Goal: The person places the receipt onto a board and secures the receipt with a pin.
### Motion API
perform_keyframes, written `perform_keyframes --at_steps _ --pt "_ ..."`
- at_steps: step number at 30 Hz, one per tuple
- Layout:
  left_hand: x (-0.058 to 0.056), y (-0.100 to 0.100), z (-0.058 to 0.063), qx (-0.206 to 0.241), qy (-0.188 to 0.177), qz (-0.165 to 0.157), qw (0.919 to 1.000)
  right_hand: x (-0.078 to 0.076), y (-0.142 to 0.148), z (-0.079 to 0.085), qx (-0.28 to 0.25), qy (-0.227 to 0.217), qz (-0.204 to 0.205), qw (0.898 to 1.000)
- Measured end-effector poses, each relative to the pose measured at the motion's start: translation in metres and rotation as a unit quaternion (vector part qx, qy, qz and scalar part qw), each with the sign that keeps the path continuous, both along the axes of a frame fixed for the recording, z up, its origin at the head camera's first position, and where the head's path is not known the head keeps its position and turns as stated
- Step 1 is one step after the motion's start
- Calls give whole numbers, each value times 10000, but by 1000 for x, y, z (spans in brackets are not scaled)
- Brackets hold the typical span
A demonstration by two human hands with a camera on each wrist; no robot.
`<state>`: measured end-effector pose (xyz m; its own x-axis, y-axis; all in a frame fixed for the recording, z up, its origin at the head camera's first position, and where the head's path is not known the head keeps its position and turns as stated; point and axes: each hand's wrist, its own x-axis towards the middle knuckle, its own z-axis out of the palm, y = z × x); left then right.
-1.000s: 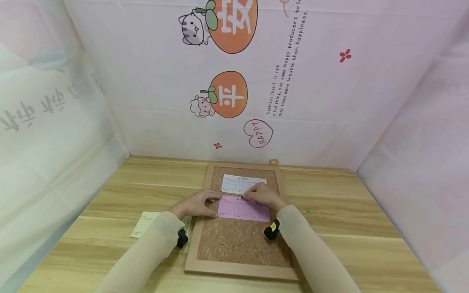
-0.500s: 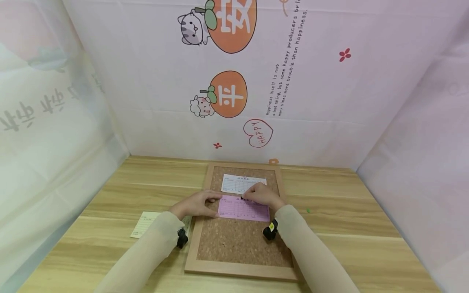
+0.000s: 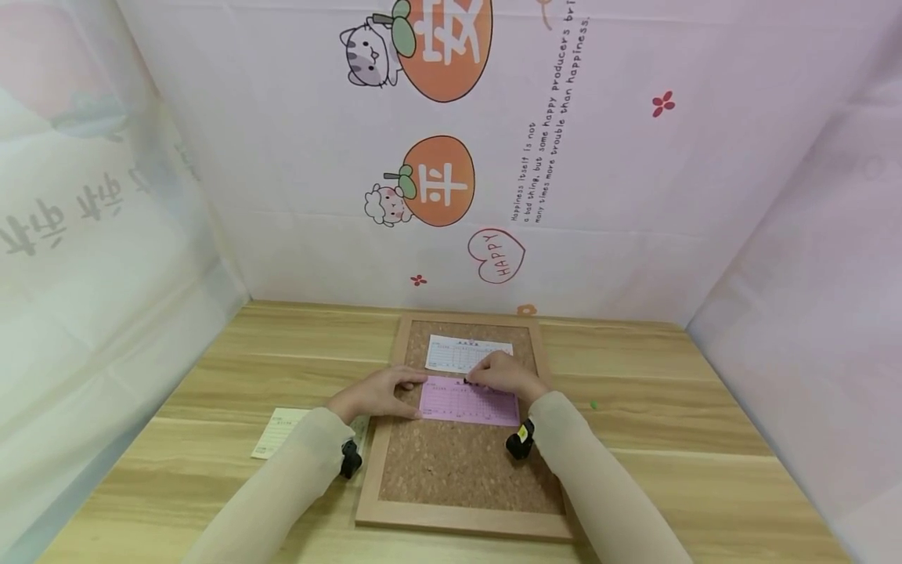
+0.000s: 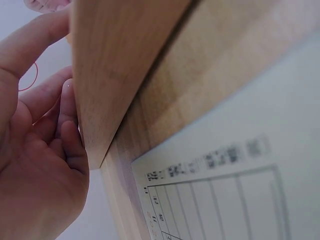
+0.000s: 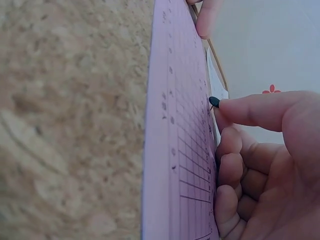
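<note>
A pink printed slip (image 3: 468, 401) lies across the cork board (image 3: 465, 470), just below a white printed slip (image 3: 451, 354). At the pink slip's upper edge, my right hand (image 3: 503, 374) pinches a dark-headed thumbtack (image 5: 214, 102) between thumb and forefinger. Its other fingers curl against the paper in the right wrist view. My left hand (image 3: 380, 393) spans the pink slip's left side, forefinger at the upper corner and thumb at the lower one. In the left wrist view this hand (image 4: 45, 165) is beside the board's wooden frame (image 4: 110, 65).
Left of the board, a pale yellow printed slip (image 3: 276, 432) lies on the wooden table (image 3: 211, 368), partly under my left forearm. A tiny green object (image 3: 593, 405) lies to the right. Behind the board rises a printed cloth backdrop (image 3: 599, 258).
</note>
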<state>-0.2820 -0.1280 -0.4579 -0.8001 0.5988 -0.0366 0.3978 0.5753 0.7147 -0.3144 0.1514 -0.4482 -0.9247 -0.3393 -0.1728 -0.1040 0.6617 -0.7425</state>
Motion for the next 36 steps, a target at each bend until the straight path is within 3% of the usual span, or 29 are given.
perform_keyframes --at_steps 36 --pt "0 0 1 -23 59 -18 10000 1 -3 6 1 40 -114 9999"
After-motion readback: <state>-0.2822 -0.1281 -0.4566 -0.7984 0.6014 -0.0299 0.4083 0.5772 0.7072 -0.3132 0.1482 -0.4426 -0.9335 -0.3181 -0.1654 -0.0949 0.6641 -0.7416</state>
